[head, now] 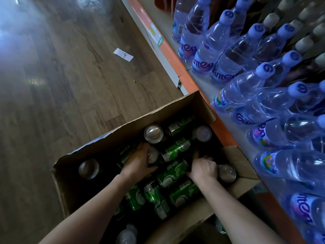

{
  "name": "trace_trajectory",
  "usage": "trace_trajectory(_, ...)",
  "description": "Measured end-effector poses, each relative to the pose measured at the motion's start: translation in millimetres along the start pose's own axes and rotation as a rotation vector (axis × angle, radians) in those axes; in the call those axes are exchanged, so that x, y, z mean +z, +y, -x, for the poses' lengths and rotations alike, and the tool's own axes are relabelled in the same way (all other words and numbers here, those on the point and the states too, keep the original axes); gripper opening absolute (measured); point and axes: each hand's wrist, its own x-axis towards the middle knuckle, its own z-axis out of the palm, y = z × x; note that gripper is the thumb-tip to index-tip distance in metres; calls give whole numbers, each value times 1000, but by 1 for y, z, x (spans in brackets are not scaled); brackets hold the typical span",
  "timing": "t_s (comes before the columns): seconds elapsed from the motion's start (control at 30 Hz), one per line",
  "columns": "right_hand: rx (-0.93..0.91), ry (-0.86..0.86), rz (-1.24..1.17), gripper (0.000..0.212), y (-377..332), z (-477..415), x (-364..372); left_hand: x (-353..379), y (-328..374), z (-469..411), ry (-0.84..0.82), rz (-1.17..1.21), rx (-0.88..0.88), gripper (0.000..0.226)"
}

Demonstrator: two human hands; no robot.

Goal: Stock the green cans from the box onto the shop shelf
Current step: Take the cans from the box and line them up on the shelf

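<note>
Both forearms reach down; left grip (139,162) clasps a can (152,154), right grip (204,167) curls.

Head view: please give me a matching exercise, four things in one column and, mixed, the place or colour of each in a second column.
Things:
1 green cans
2 water bottles
3 paper slip
4 shelf edge

Places or colours:
a on the wooden floor
b orange
c in the cardboard box
d standing on the shelf

Pairs: 1-c; 2-d; 3-a; 4-b.
</note>
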Motion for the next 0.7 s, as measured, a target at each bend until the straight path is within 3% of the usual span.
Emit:
trace_trajectory(0.17,-57,1,-110,87,8,9,-9,-6,2,11,-20,-27,-5,73)
trace_trajectory(0.4,-169,47,-176,85,26,43,-31,-40,31,34,34,-154,11,66)
trace_trajectory(0.7,-278,81,-276,85,66,138,-121,-133,98,88,2,-177,64,72)
